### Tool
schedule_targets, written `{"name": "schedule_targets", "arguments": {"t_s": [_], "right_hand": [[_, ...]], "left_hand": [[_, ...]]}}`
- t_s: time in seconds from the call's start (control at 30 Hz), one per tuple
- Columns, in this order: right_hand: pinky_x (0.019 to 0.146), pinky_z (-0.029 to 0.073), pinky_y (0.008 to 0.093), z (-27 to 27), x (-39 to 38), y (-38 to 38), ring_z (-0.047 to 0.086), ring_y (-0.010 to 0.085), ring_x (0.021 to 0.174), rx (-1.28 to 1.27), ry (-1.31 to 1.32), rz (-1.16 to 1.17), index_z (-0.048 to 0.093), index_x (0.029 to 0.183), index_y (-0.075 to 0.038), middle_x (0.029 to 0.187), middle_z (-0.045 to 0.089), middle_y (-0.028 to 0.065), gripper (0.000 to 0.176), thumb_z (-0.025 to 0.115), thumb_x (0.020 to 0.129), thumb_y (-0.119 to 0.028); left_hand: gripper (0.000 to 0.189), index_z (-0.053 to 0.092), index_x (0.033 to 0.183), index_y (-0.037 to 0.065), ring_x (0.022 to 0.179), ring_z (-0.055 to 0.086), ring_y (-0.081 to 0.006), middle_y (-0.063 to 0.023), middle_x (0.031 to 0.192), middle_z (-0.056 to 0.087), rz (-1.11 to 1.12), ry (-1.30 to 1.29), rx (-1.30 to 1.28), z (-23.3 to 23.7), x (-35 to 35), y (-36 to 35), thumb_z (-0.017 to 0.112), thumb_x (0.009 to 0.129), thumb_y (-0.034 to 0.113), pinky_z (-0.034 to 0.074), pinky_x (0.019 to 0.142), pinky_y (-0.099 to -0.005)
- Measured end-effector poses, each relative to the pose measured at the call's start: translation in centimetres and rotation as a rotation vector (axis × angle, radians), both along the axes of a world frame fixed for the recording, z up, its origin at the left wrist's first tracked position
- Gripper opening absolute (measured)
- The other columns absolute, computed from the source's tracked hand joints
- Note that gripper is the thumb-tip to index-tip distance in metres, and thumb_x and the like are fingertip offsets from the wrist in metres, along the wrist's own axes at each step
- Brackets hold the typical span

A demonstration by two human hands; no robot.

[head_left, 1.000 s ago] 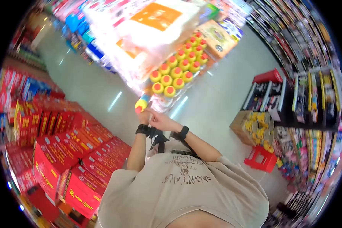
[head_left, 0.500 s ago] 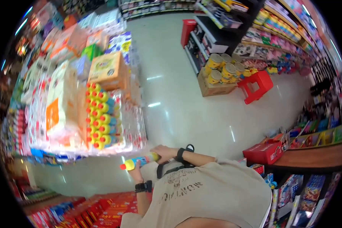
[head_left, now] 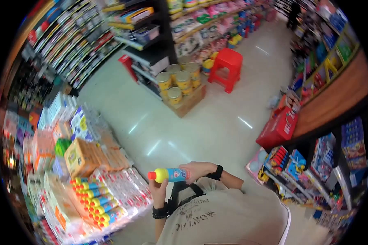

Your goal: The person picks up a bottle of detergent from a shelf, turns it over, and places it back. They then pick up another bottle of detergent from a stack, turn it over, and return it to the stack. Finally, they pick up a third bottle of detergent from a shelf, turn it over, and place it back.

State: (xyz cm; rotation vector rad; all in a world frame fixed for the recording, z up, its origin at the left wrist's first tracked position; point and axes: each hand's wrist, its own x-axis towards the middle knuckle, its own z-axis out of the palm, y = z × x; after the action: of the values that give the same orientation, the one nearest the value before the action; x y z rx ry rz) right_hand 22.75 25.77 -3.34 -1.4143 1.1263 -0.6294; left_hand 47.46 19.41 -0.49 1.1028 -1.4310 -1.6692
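- Bottle [head_left: 173,175], one, held sideways in both hands, nearer the wearer than the red stool [head_left: 228,67] and well apart from it. It has a yellow neck, a red cap [head_left: 151,175] pointing left and a blue label [head_left: 176,175]; the red and white lettering is too small to read surely.
- Right hand [head_left: 199,169], one black wristband [head_left: 218,172]: wrapped around the base end of the bottle, grasping it.
- Left hand [head_left: 157,191], one dark wristband [head_left: 161,212]: grasping the cap end, thumb against the yellow neck.
- Red stool: one, upright on the shiny pale floor [head_left: 159,134].
- Yellow tins [head_left: 174,94]: about six lids show, just left of the red stool, on one cardboard box [head_left: 188,105]; their labels are unreadable.
- Similar bottles [head_left: 99,202], red-capped: more than ten, overlapping too much for an exact count, far to the lower left of the red stool, among wrapped packs [head_left: 124,185].
- Orange pack [head_left: 79,157] with an oval emblem, one, left of and lower than the red stool; one green pack [head_left: 62,147] beside it.
- Red carton [head_left: 279,127], one, lower right of the red stool, with blurred white characters.
- Beige shirt [head_left: 233,216], one, below the red stool; its dark lettering is upside down and distorted.
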Motion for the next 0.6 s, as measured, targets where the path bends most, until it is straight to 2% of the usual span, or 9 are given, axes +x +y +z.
{"name": "schedule_targets", "arguments": {"t_s": [0.07, 0.17, 0.2, 0.27, 0.33, 0.43, 0.47, 0.57, 0.6], "right_hand": [[0.081, 0.054, 0.0369, -1.6, -2.4, 2.0, 0.066, 0.0227, 0.089, 0.001, -0.046, -0.114, 0.057, 0.119, -0.008, 0.099, 0.068, 0.0091, 0.051, 0.081, 0.076, -0.020], [0.082, 0.054, 0.0372, -1.8, -5.5, 5.1, 0.067, 0.0225, 0.091, -0.034, 0.026, -0.286, 0.059, 0.122, -0.008, 0.100, 0.069, 0.0094, 0.052, 0.080, 0.076, -0.019], [0.084, 0.054, 0.0372, -2.1, -6.5, 5.8, 0.067, 0.0225, 0.091, -0.049, 0.025, -0.324, 0.060, 0.122, -0.007, 0.101, 0.069, 0.0102, 0.052, 0.081, 0.076, -0.019], [0.084, 0.054, 0.0371, 0.0, -9.1, 6.9, 0.067, 0.0229, 0.092, -0.027, -0.011, -0.401, 0.060, 0.121, -0.006, 0.102, 0.070, 0.0109, 0.052, 0.081, 0.076, -0.019], [0.084, 0.055, 0.0371, 0.9, -11.2, 7.3, 0.068, 0.0238, 0.091, -0.110, -0.039, -0.531, 0.061, 0.121, -0.004, 0.102, 0.071, 0.0127, 0.052, 0.082, 0.076, -0.021], [0.084, 0.055, 0.0370, 0.6, -15.6, 7.3, 0.069, 0.0237, 0.092, 0.005, -0.002, -0.657, 0.061, 0.120, -0.003, 0.103, 0.072, 0.0139, 0.054, 0.084, 0.075, -0.022], [0.085, 0.055, 0.0371, 0.4, -17.3, 6.8, 0.069, 0.0231, 0.093, 0.040, 0.052, -0.672, 0.061, 0.119, -0.002, 0.104, 0.072, 0.0148, 0.054, 0.085, 0.077, -0.025], [0.086, 0.055, 0.0364, 3.3, -21.6, 4.3, 0.068, 0.0220, 0.093, 0.083, 0.054, -0.805, 0.060, 0.119, -0.001, 0.103, 0.071, 0.0146, 0.053, 0.085, 0.080, -0.026], [0.086, 0.055, 0.0361, 3.8, -23.1, 3.6, 0.068, 0.0217, 0.093, 0.079, 0.053, -0.827, 0.060, 0.119, -0.001, 0.104, 0.071, 0.0143, 0.052, 0.085, 0.081, -0.027]], "left_hand": [[0.044, 0.056, 0.129, -0.001, 0.109, 0.064, -0.0183, -0.0082, 0.120, 0.065, -0.158, -0.044, 0.019, -0.6, -2.9, -1.6, 0.074, 0.090, 0.006, 0.050, 0.096, -0.0323], [0.047, 0.059, 0.125, -0.002, 0.103, 0.067, -0.0185, -0.0075, 0.114, 0.068, -0.468, -0.039, -0.038, -1.0, -8.4, -3.9, 0.081, 0.084, 0.007, 0.054, 0.092, -0.0332], [0.047, 0.062, 0.120, -0.002, 0.098, 0.068, -0.0183, -0.0075, 0.107, 0.070, -0.542, -0.013, -0.106, -0.2, -10.8, -4.2, 0.085, 0.080, 0.009, 0.055, 0.089, -0.0329], [0.048, 0.063, 0.119, -0.002, 0.097, 0.068, -0.0177, -0.0088, 0.106, 0.071, -0.678, -0.084, -0.239, 1.4, -15.2, -5.1, 0.086, 0.079, 0.011, 0.055, 0.089, -0.0326], [0.051, 0.063, 0.120, -0.001, 0.096, 0.069, -0.0167, -0.0109, 0.104, 0.072, -0.769, -0.112, -0.361, 1.4, -19.2, -6.4, 0.087, 0.077, 0.011, 0.055, 0.088, -0.0320], [0.052, 0.063, 0.120, -0.002, 0.096, 0.069, -0.0170, -0.0117, 0.104, 0.073, -0.854, -0.002, -0.250, 0.9, -26.1, -8.9, 0.087, 0.077, 0.012, 0.054, 0.087, -0.0317], [0.042, 0.065, 0.118, -0.001, 0.094, 0.069, -0.0173, -0.0127, 0.101, 0.073, -0.861, 0.054, -0.283, 0.4, -28.4, -9.8, 0.083, 0.083, 0.014, 0.055, 0.085, -0.0317], [0.030, 0.067, 0.115, 0.000, 0.089, 0.070, -0.0176, -0.0125, 0.095, 0.074, -0.864, 0.024, -0.259, 1.2, -35.3, -12.7, 0.075, 0.090, 0.015, 0.055, 0.082, -0.0319], [0.023, 0.068, 0.114, 0.000, 0.084, 0.070, -0.0172, -0.0113, 0.091, 0.074, -0.867, 0.047, -0.337, 2.9, -37.5, -13.2, 0.068, 0.095, 0.015, 0.055, 0.078, -0.0313]]}}
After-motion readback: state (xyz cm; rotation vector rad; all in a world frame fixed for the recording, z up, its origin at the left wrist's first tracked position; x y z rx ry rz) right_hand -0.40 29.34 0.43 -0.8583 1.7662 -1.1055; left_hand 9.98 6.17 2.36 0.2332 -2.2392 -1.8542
